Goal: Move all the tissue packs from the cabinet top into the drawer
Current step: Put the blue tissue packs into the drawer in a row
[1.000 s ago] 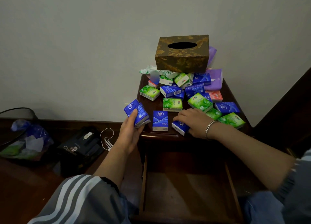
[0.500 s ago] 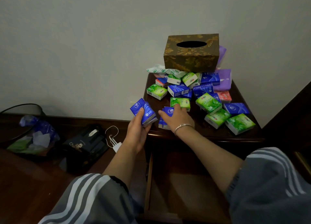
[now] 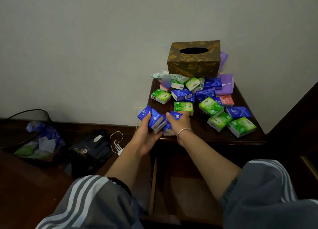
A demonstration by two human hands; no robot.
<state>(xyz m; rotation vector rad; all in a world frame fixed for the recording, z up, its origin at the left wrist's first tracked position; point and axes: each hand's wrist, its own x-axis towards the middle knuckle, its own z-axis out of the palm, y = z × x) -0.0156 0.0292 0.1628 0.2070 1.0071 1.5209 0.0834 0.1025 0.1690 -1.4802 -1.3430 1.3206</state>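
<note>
1. The left hand [image 3: 146,135] is curled round a small stack of blue packs [image 3: 152,117], thumb over the top one. It holds them just off the front left corner of the cabinet top [image 3: 215,137].
2. These packs look light, soft and film-wrapped, so probably slippery (a stack may slide apart). Squeezing across the broad faces seems the safest hold.
3. Just beside it, the right hand [image 3: 179,125] grips another blue pack [image 3: 176,116] over the front left corner, close against the left hand's stack.
4. Beyond and to the right of both hands, loose packs [image 3: 182,94] lie heaped from the middle to the back edge, below a gold tissue box [image 3: 194,63]. Green packs [image 3: 241,126] sit near the front right corner, well apart from either hand.
5. The drawer [image 3: 185,191] stands open under the forearms, and no pack shows in the visible part.
</note>
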